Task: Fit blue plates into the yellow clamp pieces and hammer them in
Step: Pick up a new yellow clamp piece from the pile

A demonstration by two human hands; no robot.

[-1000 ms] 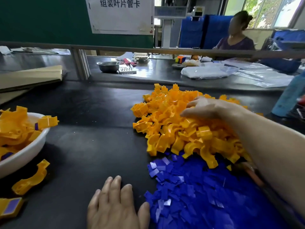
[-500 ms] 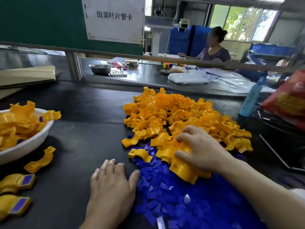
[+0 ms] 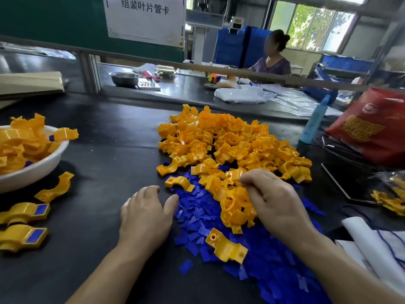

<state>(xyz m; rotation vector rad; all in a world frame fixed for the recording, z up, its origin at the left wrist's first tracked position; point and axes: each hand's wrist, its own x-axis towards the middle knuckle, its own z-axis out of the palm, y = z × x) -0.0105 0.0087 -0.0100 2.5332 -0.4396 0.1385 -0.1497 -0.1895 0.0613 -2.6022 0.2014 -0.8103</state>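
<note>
right hand (image 3: 274, 200) raked yellow clamps (image 3: 234, 207) nearer | white bowl (image 3: 43, 165) holds clamp pieces (image 3: 19, 145)

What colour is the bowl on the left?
White; the bowl shows best at the head view's left edge.

Green wall panel (image 3: 54, 20) with white sign (image 3: 144, 18); daylit windows (image 3: 311, 23); black worktable (image 3: 105, 150).

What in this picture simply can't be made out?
Head view:
Right hand: curled fingers hide whether it grips anything.
White bowl: cut off by the left edge.
Blue plates: partly buried under the yellow clamp pile.
Red bag: cut off by the right edge.
</note>
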